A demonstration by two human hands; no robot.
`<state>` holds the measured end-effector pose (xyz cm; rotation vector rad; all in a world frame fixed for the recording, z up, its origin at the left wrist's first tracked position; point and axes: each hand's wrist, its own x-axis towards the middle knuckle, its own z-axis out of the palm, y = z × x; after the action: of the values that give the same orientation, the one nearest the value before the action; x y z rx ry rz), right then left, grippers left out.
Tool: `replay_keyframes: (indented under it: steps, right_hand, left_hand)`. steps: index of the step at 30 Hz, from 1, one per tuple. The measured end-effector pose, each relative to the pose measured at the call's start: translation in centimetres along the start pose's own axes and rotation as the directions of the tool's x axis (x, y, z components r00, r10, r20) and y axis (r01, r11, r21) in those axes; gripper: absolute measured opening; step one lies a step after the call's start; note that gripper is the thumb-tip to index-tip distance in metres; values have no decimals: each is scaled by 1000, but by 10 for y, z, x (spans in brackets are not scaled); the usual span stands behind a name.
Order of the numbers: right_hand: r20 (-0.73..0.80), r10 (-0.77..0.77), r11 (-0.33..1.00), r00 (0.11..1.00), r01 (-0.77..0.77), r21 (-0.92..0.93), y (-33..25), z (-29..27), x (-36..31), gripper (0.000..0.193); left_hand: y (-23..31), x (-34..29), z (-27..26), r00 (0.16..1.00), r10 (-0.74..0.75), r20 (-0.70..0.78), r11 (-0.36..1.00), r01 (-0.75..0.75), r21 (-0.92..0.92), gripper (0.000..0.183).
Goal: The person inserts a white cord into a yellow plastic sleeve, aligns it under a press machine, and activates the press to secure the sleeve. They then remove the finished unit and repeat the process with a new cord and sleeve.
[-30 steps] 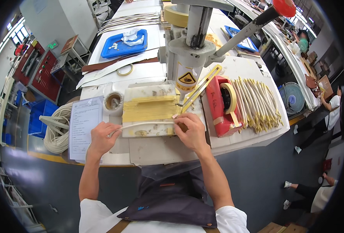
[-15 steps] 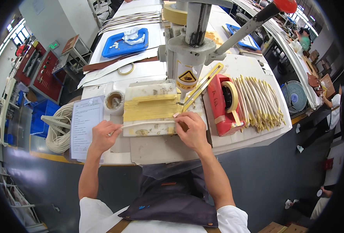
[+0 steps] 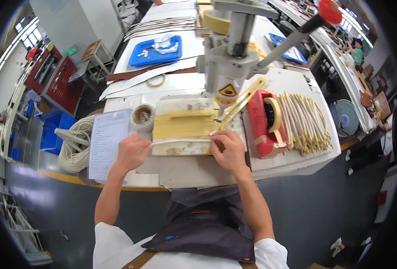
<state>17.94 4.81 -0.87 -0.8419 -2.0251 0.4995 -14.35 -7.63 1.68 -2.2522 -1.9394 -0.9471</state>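
A length of white cord stretches between my two hands in a slight upward bow. My left hand pinches its left end, and my right hand pinches the right end, where a small pale tip shows above the fingers. The cord lies over the front part of a white block covered across its middle with yellow tape. Behind the block's right side stands a hand press with a red-knobbed lever. A yellow-edged metal arm slants beside the block.
Right of the block are a red tape dispenser and a row of white cords with yellow ends. To the left lie a tape roll, a printed sheet and coiled cord. A blue tray sits farther back.
The view has shifted, so the bench appears farther right. My hands still hold the cord over the block, with the left hand slightly closer to it.
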Motion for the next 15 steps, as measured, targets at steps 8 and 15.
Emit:
replay_keyframes:
  steps: [8,15]
  right_hand:
    - [-181,352,936,918,-348,53,-46,-147,9,27]
    - [214,764,638,609,-762,-110,-1,-199,41,26]
  left_hand:
    - [29,-31,-19,971,-237,-31,901,208,-381,4]
    - [126,-41,10,906,-271,324,327,403,-854,8]
